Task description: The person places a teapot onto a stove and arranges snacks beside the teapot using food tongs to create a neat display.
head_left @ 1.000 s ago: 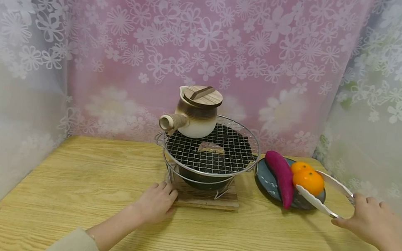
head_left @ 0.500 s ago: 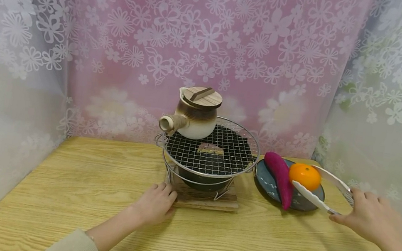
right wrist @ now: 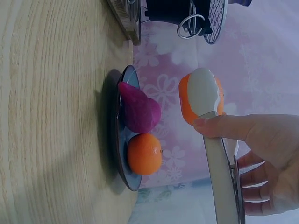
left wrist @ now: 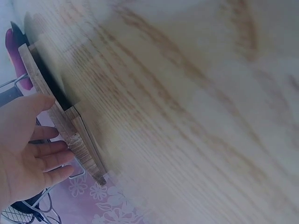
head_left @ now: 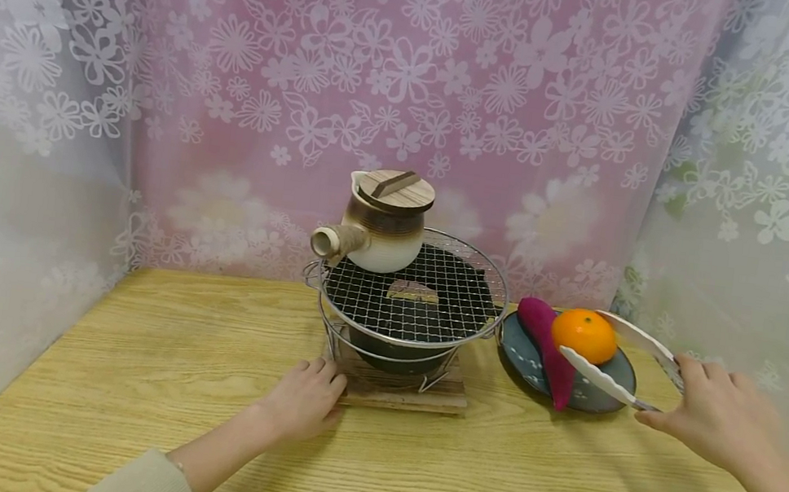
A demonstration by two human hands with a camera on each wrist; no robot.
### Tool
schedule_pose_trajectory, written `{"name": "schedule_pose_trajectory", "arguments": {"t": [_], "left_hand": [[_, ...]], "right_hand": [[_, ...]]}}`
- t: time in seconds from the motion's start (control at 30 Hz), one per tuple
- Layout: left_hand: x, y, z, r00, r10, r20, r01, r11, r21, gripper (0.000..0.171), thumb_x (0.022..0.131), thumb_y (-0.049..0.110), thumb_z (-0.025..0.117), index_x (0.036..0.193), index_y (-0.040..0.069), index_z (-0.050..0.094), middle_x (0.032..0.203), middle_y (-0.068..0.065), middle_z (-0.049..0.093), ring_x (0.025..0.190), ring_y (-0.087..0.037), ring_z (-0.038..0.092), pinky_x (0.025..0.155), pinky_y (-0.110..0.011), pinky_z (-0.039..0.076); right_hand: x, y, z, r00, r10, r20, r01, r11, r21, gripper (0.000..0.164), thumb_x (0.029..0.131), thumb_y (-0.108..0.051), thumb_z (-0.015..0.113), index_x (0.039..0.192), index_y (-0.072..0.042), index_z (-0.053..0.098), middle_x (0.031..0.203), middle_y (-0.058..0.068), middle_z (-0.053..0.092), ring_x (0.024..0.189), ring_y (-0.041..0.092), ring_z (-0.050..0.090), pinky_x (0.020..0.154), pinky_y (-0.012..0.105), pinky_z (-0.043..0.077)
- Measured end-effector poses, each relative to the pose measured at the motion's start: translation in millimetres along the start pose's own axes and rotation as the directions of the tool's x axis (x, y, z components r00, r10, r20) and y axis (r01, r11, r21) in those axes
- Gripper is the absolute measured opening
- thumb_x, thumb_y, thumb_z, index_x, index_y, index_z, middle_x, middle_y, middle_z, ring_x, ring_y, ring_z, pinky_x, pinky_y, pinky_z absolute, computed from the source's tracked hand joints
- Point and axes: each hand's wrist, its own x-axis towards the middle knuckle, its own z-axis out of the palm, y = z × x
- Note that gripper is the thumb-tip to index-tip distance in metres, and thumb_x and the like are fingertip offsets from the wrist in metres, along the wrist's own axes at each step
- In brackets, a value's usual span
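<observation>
My right hand [head_left: 721, 417] holds a pair of tongs [head_left: 603, 382] with white tips, thumb on one arm and fingers on the other. Between the tips a mandarin [right wrist: 188, 100] hangs above the dark plate [right wrist: 117, 140]. A purple sweet potato [right wrist: 140, 112] and another mandarin [right wrist: 145, 154] lie on that plate; in the head view the raised fruit hides the second one. My left hand [head_left: 305, 399] grips the front left corner of a wooden board [head_left: 413, 398], its thumb and fingers against the edges. On the board stands a round grill [head_left: 397, 349].
A clay teapot [head_left: 383, 249] with a wooden lid [head_left: 397, 190] sits on the back left of the wire mesh [head_left: 423, 315], its handle pointing to the front left. The plate is close to the grill's right side. Flowered curtains [head_left: 415, 76] enclose the wooden table [head_left: 208, 322].
The mandarin in the tongs has come up off the plate and shifted left, partly covering the sweet potato. My right hand has moved left with it; the left hand stays put.
</observation>
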Motion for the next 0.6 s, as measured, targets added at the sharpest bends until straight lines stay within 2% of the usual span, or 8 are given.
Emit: {"name": "schedule_pose_trajectory", "arguments": {"t": [0.2,0.43,0.6], "left_hand": [[-0.1,-0.1,0.5,1.000,-0.001,-0.001,0.001,1.000,0.003,0.034,0.083,0.039,0.066,0.094,0.008,0.058,0.096,-0.010,0.056,0.089,-0.024,0.054,0.070,-0.034,0.045],[-0.1,0.4,-0.4,1.000,-0.002,0.002,0.002,1.000,0.003,0.035,0.084,0.039,0.065,0.095,0.007,0.058,0.096,-0.010,0.056,0.089,-0.024,0.054,0.071,-0.034,0.045],[-0.2,1.0,-0.6,1.000,0.001,0.014,-0.001,1.000,0.007,0.035,0.084,0.039,0.064,0.096,0.007,0.058,0.097,-0.010,0.056,0.090,-0.024,0.054,0.072,-0.034,0.045]], "right_hand": [[-0.4,-7.1,-6.0,0.999,-0.027,-0.041,0.028,0.999,0.022,0.105,0.056,-0.068,0.073,0.117,0.012,0.045,0.093,0.031,0.055,0.082,0.051,0.047,0.063,0.057,0.037],[-0.8,-15.7,-17.8,0.999,-0.026,-0.027,0.028,0.998,0.051,0.100,0.058,-0.061,0.077,0.118,0.012,0.043,0.091,0.031,0.054,0.083,0.052,0.044,0.061,0.058,0.037],[-1.0,-19.2,-22.3,0.998,-0.040,-0.054,0.042,0.998,0.038,0.095,0.059,-0.055,0.079,0.117,0.011,0.044,0.093,0.031,0.054,0.081,0.051,0.046,0.063,0.057,0.037]]}}
